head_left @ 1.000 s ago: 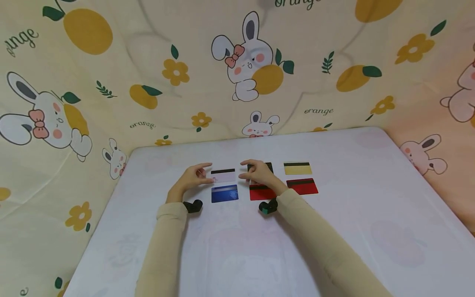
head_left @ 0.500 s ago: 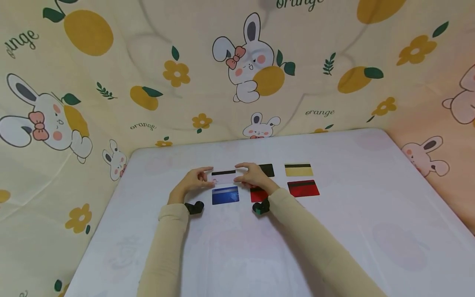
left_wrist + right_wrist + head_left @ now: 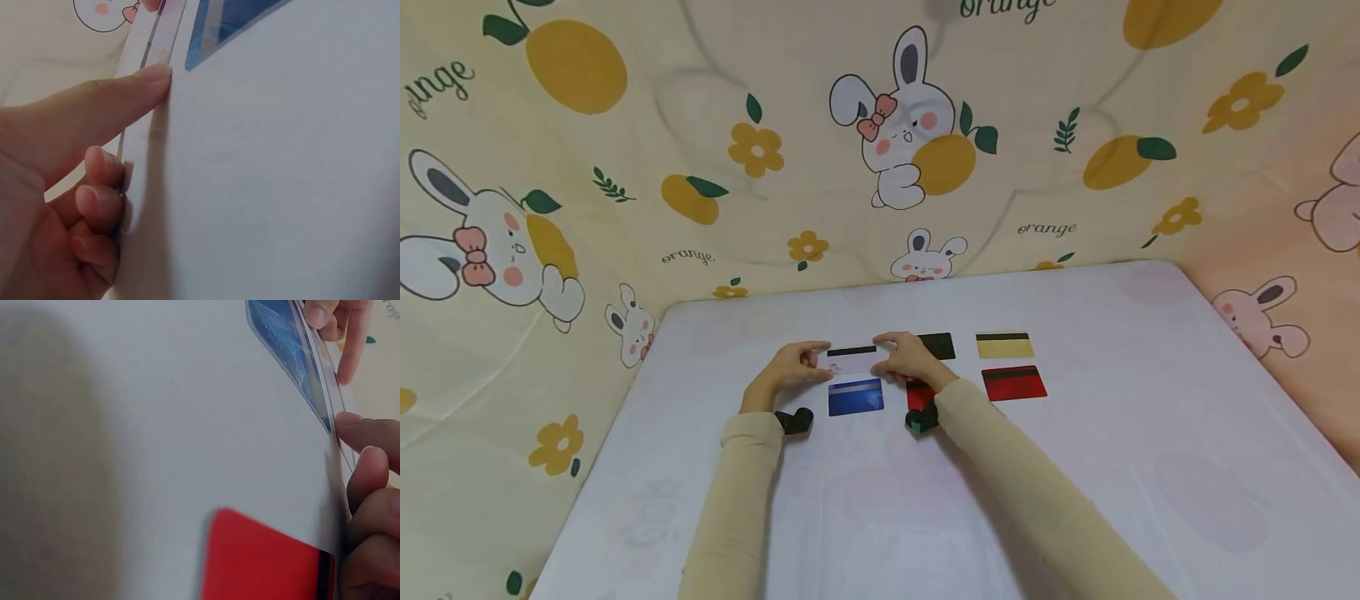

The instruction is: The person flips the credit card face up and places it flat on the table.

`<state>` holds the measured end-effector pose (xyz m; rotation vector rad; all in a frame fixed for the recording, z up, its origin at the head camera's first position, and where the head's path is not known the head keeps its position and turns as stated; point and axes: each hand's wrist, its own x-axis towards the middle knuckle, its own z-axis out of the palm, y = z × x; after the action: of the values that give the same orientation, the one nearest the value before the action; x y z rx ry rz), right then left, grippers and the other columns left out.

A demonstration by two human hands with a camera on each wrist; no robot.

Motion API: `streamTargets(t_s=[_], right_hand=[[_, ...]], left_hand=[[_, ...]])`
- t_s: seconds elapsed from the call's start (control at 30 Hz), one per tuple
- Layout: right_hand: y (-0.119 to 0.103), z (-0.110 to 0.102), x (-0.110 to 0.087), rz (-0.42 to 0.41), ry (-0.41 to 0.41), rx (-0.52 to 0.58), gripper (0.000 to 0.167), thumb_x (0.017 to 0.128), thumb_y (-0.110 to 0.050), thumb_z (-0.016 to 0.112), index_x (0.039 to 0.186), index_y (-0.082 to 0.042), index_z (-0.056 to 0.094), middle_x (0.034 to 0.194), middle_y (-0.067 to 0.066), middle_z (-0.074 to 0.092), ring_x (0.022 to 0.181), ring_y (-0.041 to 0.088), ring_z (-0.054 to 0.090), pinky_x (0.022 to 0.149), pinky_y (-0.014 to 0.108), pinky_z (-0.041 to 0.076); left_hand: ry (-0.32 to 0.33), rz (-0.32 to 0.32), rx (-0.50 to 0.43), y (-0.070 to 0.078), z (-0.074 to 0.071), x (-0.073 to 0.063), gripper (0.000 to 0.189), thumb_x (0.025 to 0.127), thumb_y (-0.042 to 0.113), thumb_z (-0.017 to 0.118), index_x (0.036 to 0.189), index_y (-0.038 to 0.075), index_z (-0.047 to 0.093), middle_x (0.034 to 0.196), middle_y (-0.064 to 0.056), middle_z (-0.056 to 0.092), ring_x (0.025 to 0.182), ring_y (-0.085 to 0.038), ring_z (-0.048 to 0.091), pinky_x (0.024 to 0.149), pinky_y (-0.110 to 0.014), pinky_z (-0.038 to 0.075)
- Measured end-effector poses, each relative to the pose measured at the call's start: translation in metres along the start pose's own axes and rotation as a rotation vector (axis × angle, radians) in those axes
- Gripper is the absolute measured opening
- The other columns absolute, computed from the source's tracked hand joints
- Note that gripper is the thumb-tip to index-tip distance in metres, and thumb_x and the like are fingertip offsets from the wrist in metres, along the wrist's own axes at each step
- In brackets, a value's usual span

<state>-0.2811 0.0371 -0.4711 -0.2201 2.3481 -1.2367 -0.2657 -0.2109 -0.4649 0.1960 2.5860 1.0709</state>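
A pale pink magnetic-stripe card (image 3: 852, 362) lies face down on the white table, its black stripe at the far side. My left hand (image 3: 792, 364) holds its left end by the edges, index finger at the far corner and thumb at the near one. At the opposite end my right hand (image 3: 910, 360) does likewise with thumb and index finger. The other left fingers are curled, as the left wrist view shows. Just nearer me is a blue card (image 3: 855, 397). Beneath my right hand and wrist, a dark card (image 3: 940, 346) and a red card (image 3: 917, 395) are partly hidden.
To the right lie a gold card (image 3: 1004, 345) and a second red card (image 3: 1014, 383). The cards form two rows on the white table (image 3: 880, 517). A rabbit-and-orange printed cloth (image 3: 700, 125) hangs behind and at the sides.
My right hand has moved left from over the dark card to the pink card's right end, uncovering more of the dark card. My left hand has stayed almost in place.
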Motion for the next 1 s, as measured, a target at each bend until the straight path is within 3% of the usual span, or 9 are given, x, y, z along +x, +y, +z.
streamTargets(t_s=[0.3, 0.57, 0.87, 1.0], right_hand=[[-0.0034, -0.0011, 0.0036, 0.026, 0.011, -0.041, 0.056, 0.081, -0.014, 0.077, 0.132, -0.016, 0.054, 0.053, -0.002, 0.057, 0.041, 0.007, 0.045, 0.043, 0.018, 0.035], [-0.0043, -0.0002, 0.0064, 0.052, -0.02, 0.011, 0.051, 0.081, -0.008, 0.075, 0.124, -0.017, 0.051, 0.053, 0.001, 0.056, 0.041, 0.01, 0.041, 0.041, 0.021, 0.035], [-0.0078, 0.003, 0.0048, 0.03, 0.001, -0.008, 0.051, 0.08, -0.008, 0.076, 0.122, -0.018, 0.05, 0.054, 0.002, 0.057, 0.041, 0.011, 0.039, 0.042, 0.021, 0.035], [-0.0086, 0.0039, 0.003, 0.026, -0.003, -0.008, 0.051, 0.08, -0.008, 0.075, 0.124, -0.017, 0.05, 0.055, 0.002, 0.057, 0.041, 0.011, 0.04, 0.042, 0.021, 0.036]], left_hand=[[0.021, -0.001, 0.033, 0.0053, 0.0024, -0.0011, 0.058, 0.081, 0.023, 0.077, 0.134, 0.013, 0.057, 0.079, 0.002, 0.047, 0.075, -0.014, 0.044, 0.073, -0.028, 0.035], [0.003, -0.003, 0.047, 0.0076, 0.0024, -0.0015, 0.06, 0.082, 0.023, 0.076, 0.137, 0.012, 0.054, 0.08, 0.001, 0.047, 0.077, -0.014, 0.044, 0.074, -0.028, 0.035], [0.022, 0.022, 0.058, 0.0098, -0.0013, -0.0019, 0.061, 0.077, 0.018, 0.08, 0.133, 0.009, 0.056, 0.077, 0.0, 0.046, 0.075, -0.015, 0.045, 0.072, -0.028, 0.036], [0.051, 0.06, 0.115, 0.009, -0.0027, -0.001, 0.06, 0.074, 0.022, 0.082, 0.128, 0.009, 0.06, 0.072, 0.001, 0.043, 0.073, -0.014, 0.044, 0.072, -0.029, 0.035]])
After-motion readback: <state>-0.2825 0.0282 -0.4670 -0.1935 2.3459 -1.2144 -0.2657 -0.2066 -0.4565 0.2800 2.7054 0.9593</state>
